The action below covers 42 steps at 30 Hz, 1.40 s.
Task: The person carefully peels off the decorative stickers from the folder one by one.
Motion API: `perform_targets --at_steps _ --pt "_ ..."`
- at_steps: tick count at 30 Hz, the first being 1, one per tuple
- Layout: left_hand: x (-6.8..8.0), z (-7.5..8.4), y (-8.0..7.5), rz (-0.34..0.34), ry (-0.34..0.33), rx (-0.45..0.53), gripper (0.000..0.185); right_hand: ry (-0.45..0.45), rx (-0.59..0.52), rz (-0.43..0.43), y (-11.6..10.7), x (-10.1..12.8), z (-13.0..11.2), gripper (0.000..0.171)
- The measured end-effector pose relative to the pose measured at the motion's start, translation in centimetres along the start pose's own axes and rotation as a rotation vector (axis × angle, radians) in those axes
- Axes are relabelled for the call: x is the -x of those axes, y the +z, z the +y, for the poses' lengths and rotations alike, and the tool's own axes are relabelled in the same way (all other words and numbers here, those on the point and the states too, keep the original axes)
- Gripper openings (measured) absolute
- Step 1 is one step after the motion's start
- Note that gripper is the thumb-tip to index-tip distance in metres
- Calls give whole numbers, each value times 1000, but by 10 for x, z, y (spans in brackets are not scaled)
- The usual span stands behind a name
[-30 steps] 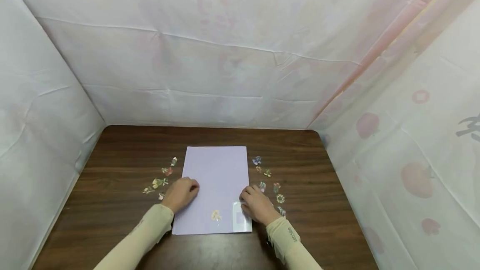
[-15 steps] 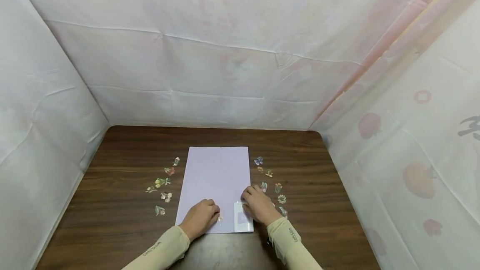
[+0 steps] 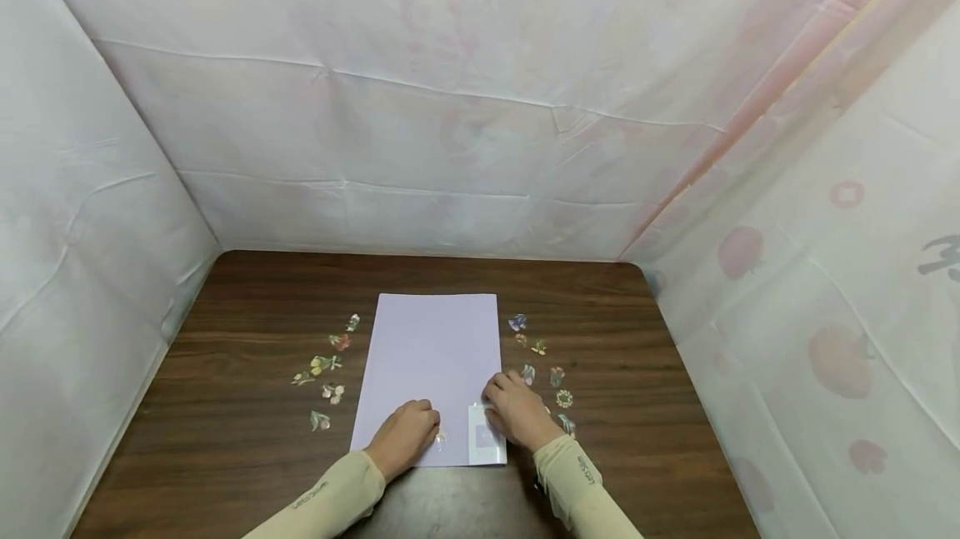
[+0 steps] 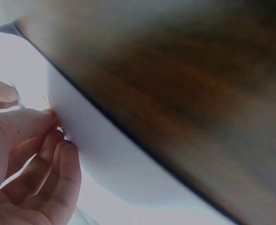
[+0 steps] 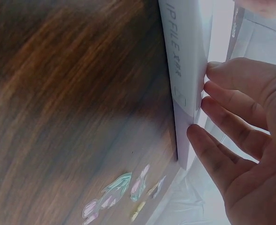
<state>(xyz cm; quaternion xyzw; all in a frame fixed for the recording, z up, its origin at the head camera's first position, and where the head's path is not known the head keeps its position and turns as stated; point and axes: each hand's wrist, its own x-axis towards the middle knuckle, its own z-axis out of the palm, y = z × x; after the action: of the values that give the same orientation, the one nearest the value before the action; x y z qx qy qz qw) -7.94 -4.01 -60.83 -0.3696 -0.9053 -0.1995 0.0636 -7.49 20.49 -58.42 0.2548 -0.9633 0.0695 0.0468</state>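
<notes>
A lilac file folder (image 3: 435,347) lies flat on the table, with a white label (image 3: 486,437) at its lower right corner. My left hand (image 3: 403,437) is over the lower part of the cover. Its thumb and fingertips pinch a small flower sticker (image 3: 441,439), mostly hidden by the fingers; the left wrist view shows only a reddish bit of it between them. My right hand (image 3: 517,411) rests on the folder's right edge. In the right wrist view its extended fingertips touch the cover beside the spine, which bears printed lettering.
Several flower stickers (image 3: 318,365) lie scattered on the brown wooden table (image 3: 262,297) left of the folder. More flower stickers (image 3: 557,376) lie to its right, some close to my right hand. Pale fabric walls (image 3: 450,147) stand round the table's back and sides.
My left hand has moved from the folder's left edge right and nearer to me, onto the flower sticker, and has since stayed there. My right hand has hardly moved.
</notes>
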Motion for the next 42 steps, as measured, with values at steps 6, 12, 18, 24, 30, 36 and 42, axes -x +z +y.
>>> perform_targets --at_steps 6,12,18,24,30,36,42 --pt "-2 2 -2 -10 -9 7 23 -18 -8 21 0 1 0 19" --pt "-2 4 0 -2 -7 -19 23 -12 -1 17 0 1 0 19" --pt "-4 3 0 -24 -17 -6 27 -19 -6 21 1 1 -1 20" --pt "-3 5 -1 -6 10 -42 25 -23 3 34 1 0 2 18" --pt "2 10 -1 1 55 -152 16 -24 -1 49 3 1 3 19" --pt "3 12 -2 -31 -1 -94 21 -14 -26 25 4 2 0 17" --pt "4 10 2 19 -4 -89 15 0 -9 13 1 0 2 17"
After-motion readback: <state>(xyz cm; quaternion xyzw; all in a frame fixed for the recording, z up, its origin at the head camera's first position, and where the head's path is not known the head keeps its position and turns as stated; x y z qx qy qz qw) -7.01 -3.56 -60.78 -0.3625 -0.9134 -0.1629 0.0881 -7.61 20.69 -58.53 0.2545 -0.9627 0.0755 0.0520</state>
